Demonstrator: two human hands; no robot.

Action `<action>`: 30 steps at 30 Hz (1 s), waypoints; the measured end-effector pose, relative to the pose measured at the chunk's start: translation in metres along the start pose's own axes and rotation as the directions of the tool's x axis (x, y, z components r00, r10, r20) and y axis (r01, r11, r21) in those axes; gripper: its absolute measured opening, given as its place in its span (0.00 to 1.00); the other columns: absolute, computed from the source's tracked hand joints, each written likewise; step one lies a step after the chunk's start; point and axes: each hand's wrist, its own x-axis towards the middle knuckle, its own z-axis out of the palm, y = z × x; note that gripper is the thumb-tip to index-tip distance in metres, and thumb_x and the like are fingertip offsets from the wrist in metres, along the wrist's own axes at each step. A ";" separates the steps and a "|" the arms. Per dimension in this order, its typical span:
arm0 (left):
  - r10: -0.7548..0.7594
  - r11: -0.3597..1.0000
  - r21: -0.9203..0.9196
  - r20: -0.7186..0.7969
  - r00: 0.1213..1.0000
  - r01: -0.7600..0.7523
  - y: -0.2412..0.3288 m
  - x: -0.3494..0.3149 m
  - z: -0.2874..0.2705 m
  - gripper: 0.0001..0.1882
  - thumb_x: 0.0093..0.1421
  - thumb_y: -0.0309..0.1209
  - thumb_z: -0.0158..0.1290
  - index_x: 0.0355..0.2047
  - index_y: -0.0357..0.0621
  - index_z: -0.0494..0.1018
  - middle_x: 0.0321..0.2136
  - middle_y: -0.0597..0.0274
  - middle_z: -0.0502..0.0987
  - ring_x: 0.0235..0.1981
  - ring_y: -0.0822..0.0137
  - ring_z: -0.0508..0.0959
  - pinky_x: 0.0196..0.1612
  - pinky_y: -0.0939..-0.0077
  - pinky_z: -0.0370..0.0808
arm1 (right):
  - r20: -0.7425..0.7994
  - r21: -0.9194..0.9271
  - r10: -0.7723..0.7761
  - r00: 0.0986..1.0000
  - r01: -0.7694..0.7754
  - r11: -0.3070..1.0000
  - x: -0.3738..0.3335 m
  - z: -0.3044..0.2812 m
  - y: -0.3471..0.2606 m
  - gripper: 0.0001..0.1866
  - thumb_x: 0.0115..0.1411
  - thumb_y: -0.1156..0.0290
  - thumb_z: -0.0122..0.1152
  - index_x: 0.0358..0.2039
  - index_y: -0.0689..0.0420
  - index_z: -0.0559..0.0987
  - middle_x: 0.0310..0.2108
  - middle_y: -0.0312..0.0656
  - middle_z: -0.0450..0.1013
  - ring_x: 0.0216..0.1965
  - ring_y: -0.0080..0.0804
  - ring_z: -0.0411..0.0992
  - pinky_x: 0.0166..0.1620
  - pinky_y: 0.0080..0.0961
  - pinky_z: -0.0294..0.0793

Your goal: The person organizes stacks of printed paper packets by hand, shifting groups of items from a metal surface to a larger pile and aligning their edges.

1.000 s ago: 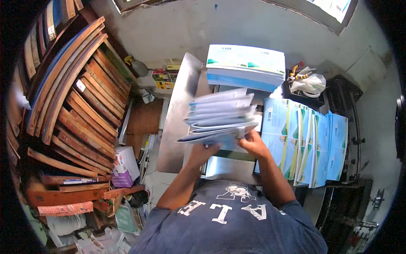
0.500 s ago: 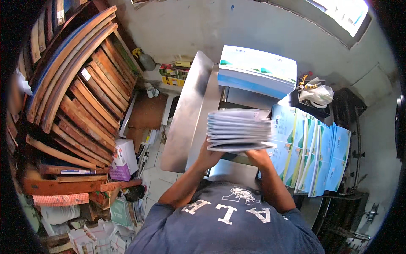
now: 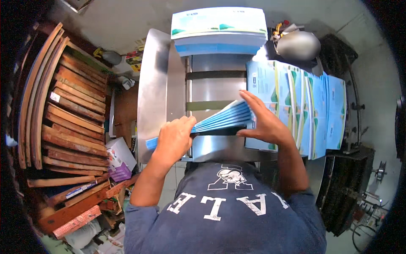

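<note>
A small stack of blue printed sheets [image 3: 222, 119] is held over the metal table, its layers fanned apart at the right end and squeezed thin at the left. My left hand [image 3: 175, 134] is closed round the narrow left end. At the fanned end, my right hand [image 3: 267, 120] has its fingers and thumb spread apart, close around the edges; whether it touches them I cannot tell. Just right of that hand lie overlapping batches of blue and green printed sheets [image 3: 296, 106]. Beyond both hands stands a tall stack of similar printed sheets [image 3: 218, 29].
The metal table [image 3: 154, 93] has a raised left side and two dark straps [image 3: 215, 75] across its middle. To the left, wooden boards [image 3: 76, 110] lean in a rack beside a white and purple box [image 3: 120, 158]. A dark container with tools and a plastic bag [image 3: 299, 45] stands back right.
The sheets have gone from a level pile held by both hands to a tilted, fanned bundle. My left hand now grips one end, while my right hand has opened. My view has shifted.
</note>
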 end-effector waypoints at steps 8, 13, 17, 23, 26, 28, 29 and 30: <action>-0.142 0.988 -0.048 0.046 0.989 0.145 0.044 -0.013 -0.016 0.13 0.45 0.22 0.55 0.34 0.45 0.70 0.29 0.55 0.73 0.33 0.48 0.76 0.35 0.52 0.72 | 0.069 -0.163 -0.166 0.984 0.176 0.971 0.022 -0.011 0.019 0.25 0.43 0.73 0.75 0.42 0.60 0.76 0.43 0.46 0.71 0.49 0.44 0.70 0.52 0.36 0.72; -0.335 0.935 -0.112 0.027 0.942 0.335 0.071 -0.051 0.010 0.14 0.44 0.22 0.55 0.34 0.44 0.71 0.30 0.55 0.73 0.34 0.51 0.76 0.36 0.55 0.69 | 0.216 -0.047 -0.176 0.960 0.190 0.981 0.016 -0.006 0.015 0.22 0.44 0.69 0.76 0.39 0.58 0.77 0.40 0.44 0.73 0.42 0.43 0.73 0.46 0.34 0.73; -0.412 0.909 -0.066 0.011 0.911 0.411 0.075 -0.049 0.015 0.18 0.44 0.23 0.57 0.39 0.43 0.72 0.34 0.57 0.75 0.37 0.53 0.76 0.40 0.57 0.69 | 0.274 -0.106 -0.105 0.956 0.138 0.985 0.021 0.003 0.023 0.18 0.44 0.67 0.76 0.33 0.58 0.78 0.33 0.43 0.74 0.38 0.42 0.75 0.46 0.37 0.71; -0.410 0.905 0.062 -0.136 0.902 0.420 0.089 -0.045 0.021 0.44 0.40 0.26 0.65 0.62 0.45 0.64 0.57 0.51 0.68 0.58 0.51 0.68 0.58 0.54 0.63 | 0.378 -0.083 -0.133 0.916 0.176 0.981 0.035 -0.010 0.024 0.24 0.48 0.56 0.73 0.41 0.57 0.80 0.40 0.48 0.76 0.45 0.48 0.74 0.51 0.41 0.72; -0.422 0.901 0.063 -0.096 0.902 0.428 0.091 -0.046 0.023 0.49 0.39 0.27 0.66 0.65 0.45 0.60 0.62 0.47 0.64 0.62 0.49 0.65 0.61 0.52 0.61 | 0.483 0.170 -0.294 0.825 0.241 0.955 0.065 -0.033 0.037 0.26 0.59 0.56 0.65 0.53 0.57 0.77 0.50 0.49 0.76 0.51 0.47 0.74 0.56 0.38 0.72; -0.429 0.898 0.064 -0.095 0.898 0.435 0.092 -0.048 0.022 0.49 0.39 0.27 0.66 0.65 0.45 0.60 0.62 0.47 0.63 0.62 0.49 0.65 0.62 0.52 0.60 | 0.585 0.191 -0.344 0.735 0.287 0.939 0.093 -0.039 0.033 0.18 0.64 0.62 0.58 0.50 0.57 0.79 0.46 0.50 0.77 0.45 0.47 0.77 0.50 0.37 0.76; -0.429 0.898 0.063 -0.090 0.899 0.435 0.092 -0.049 0.023 0.49 0.39 0.27 0.66 0.65 0.46 0.60 0.63 0.47 0.63 0.63 0.49 0.64 0.62 0.52 0.60 | 0.587 0.198 -0.354 0.728 0.295 0.935 0.102 -0.037 0.030 0.18 0.64 0.62 0.58 0.50 0.57 0.79 0.46 0.50 0.77 0.45 0.47 0.77 0.50 0.37 0.76; -0.428 0.899 0.060 -0.084 0.900 0.434 0.093 -0.050 0.024 0.50 0.39 0.27 0.66 0.65 0.46 0.60 0.63 0.47 0.62 0.63 0.48 0.63 0.63 0.51 0.60 | 0.659 0.196 -0.387 0.645 0.350 0.916 0.107 -0.034 0.027 0.16 0.64 0.62 0.57 0.48 0.57 0.80 0.44 0.49 0.78 0.43 0.47 0.77 0.48 0.37 0.76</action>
